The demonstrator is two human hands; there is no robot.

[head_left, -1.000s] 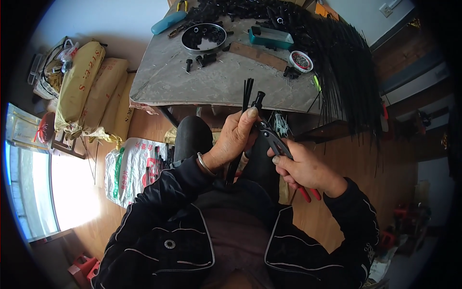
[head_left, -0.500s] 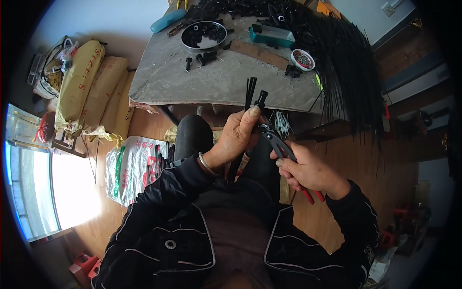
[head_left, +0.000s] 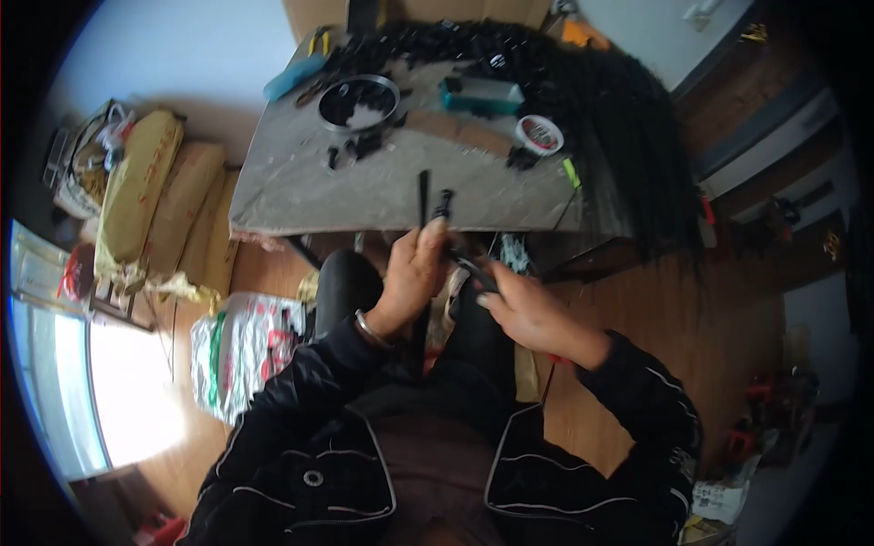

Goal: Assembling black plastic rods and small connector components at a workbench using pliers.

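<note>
Since the earlier frames both hands are sitting slightly closer together. The left hand (head_left: 414,273) is gripping thin black rods (head_left: 423,196) upright, presenting their ends to pliers (head_left: 478,273) clasped in the right hand (head_left: 523,309), just below the tabletop (head_left: 300,191) edge.

Round tin (head_left: 358,98) on table (head_left: 291,187), sacks (head_left: 146,182) left.

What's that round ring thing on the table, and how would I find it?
Start at the grey table in front of the seated person and look to its far left part. The round metal ring sits there, with small black pieces just in front of it. It is the biggest round thing there, far larger than the small white tape roll to its right.
</note>
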